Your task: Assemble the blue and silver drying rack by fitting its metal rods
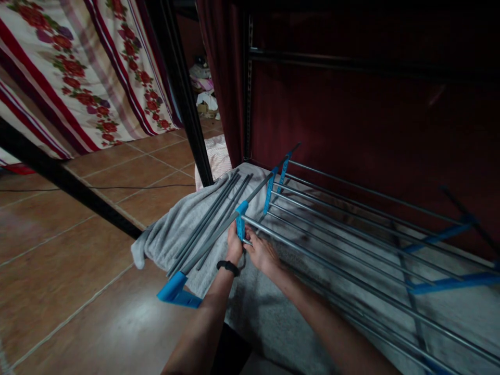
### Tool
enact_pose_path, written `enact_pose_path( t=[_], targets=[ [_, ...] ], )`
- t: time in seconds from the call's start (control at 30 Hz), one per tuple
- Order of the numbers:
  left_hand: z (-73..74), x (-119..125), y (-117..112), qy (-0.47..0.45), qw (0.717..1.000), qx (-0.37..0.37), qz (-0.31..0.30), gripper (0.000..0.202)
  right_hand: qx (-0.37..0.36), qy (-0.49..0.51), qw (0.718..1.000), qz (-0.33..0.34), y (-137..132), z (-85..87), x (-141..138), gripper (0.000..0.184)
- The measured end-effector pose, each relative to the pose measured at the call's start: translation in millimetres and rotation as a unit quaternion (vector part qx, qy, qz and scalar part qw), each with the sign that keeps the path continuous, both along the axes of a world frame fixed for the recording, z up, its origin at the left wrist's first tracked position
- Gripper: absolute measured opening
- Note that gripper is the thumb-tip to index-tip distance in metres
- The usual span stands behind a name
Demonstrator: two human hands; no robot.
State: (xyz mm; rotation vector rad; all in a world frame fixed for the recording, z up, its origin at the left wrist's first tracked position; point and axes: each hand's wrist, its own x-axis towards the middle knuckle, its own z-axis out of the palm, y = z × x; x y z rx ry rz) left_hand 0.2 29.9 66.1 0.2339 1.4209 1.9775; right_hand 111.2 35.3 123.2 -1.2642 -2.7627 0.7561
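Note:
A rack of metal tubes [304, 240] with blue plastic connectors lies on its side over a grey cloth. My left hand [235, 245], with a black band at its wrist, is closed around the near blue connector [241, 227]. Close beside it, the fingers of my right hand [262, 252] are bent around the end of a metal tube at the connector's lower part. Their tips are partly hidden. A grey pole [213, 235] runs through the connectors and ends in a blue foot [177, 290] at the lower left.
Several loose grey tubes [209, 221] lie on the grey cloth [167, 229]. Black metal frame posts [189, 104] stand to the left and behind. A dark red curtain [351, 114] hangs at the back, and a cable [156, 186] crosses the tiled floor [78, 234].

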Motion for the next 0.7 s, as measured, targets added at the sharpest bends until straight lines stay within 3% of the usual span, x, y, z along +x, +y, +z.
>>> enact_pose_path(
  t=[0.17,0.3,0.57,0.7],
  targets=[
    [-12.0,-1.7,4.9,-0.022,0.998,0.04,-0.039,0.057,0.028,-0.01,0.999,-0.032,-7.2,0.9,9.4,0.034],
    [-16.1,-1.7,7.5,-0.023,0.998,0.059,-0.024,0.052,0.029,-0.006,0.999,-0.019,-7.5,-2.3,13.8,0.027],
    [-9.9,1.2,6.5,-0.016,0.997,0.064,-0.028,0.057,0.037,0.007,0.999,-0.017,-5.7,-0.4,14.2,0.028],
    [-3.9,1.4,1.2,-0.023,0.998,0.047,-0.038,0.061,0.075,0.048,0.996,-0.011,-22.8,0.7,23.7,0.035]
  ],
)
